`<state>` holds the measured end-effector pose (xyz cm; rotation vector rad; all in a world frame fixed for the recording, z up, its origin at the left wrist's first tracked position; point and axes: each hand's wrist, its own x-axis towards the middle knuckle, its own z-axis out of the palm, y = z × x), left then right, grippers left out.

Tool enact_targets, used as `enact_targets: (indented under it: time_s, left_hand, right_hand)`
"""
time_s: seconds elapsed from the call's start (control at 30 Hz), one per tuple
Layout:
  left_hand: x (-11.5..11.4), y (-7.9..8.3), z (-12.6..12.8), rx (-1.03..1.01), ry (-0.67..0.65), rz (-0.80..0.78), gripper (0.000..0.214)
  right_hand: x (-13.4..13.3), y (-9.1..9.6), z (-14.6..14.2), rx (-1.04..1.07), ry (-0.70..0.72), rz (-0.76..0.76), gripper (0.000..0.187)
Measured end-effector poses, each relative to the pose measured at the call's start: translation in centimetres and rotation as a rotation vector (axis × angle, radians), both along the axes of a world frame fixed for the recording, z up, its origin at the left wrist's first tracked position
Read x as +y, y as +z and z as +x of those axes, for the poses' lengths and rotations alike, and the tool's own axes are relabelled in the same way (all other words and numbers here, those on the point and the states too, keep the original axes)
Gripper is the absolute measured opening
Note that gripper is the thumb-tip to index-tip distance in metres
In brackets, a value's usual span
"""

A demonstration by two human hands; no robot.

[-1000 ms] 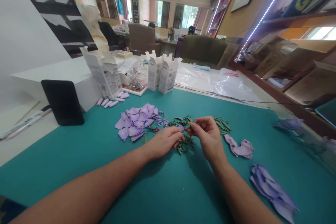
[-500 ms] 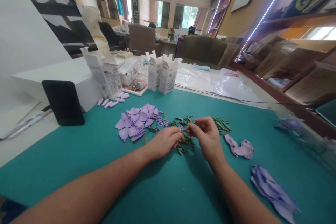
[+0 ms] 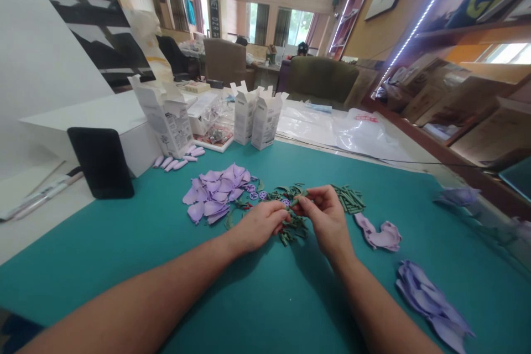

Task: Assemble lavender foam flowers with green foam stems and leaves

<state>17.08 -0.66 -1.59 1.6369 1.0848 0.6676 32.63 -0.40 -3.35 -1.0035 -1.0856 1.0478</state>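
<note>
My left hand (image 3: 260, 224) and my right hand (image 3: 326, 219) meet fingertip to fingertip over a small heap of green leaf and stem pieces (image 3: 292, 225) on the teal mat (image 3: 124, 243). Together they pinch a small green piece (image 3: 297, 199) between them. A pile of lilac petals (image 3: 215, 192) lies just left of my left hand, with small purple wheel-shaped parts (image 3: 257, 193) beside it. A bundle of green sticks (image 3: 349, 198) lies right of my right hand. What my left fingers hold underneath is hidden.
More lilac petal pieces lie at the right (image 3: 381, 233) and near right (image 3: 431, 301). Open white cartons (image 3: 257, 116) and a larger one (image 3: 164, 116) stand at the mat's far edge, with a black stand (image 3: 102, 161) at the left. Plastic bags (image 3: 352, 130) lie behind.
Almost nothing differs. My right hand has edged slightly left and closer to my left hand, still working the small green piece.
</note>
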Motion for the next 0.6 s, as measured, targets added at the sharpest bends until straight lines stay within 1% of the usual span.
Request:
enact_targets:
  time_s: [0.6]
  left_hand:
    - [0.13, -0.06, 0.03, 0.004, 0.012, 0.029, 0.025]
  right_hand:
    - [-0.03, -0.39, -0.25, 0.015, -0.011, 0.019, 0.035]
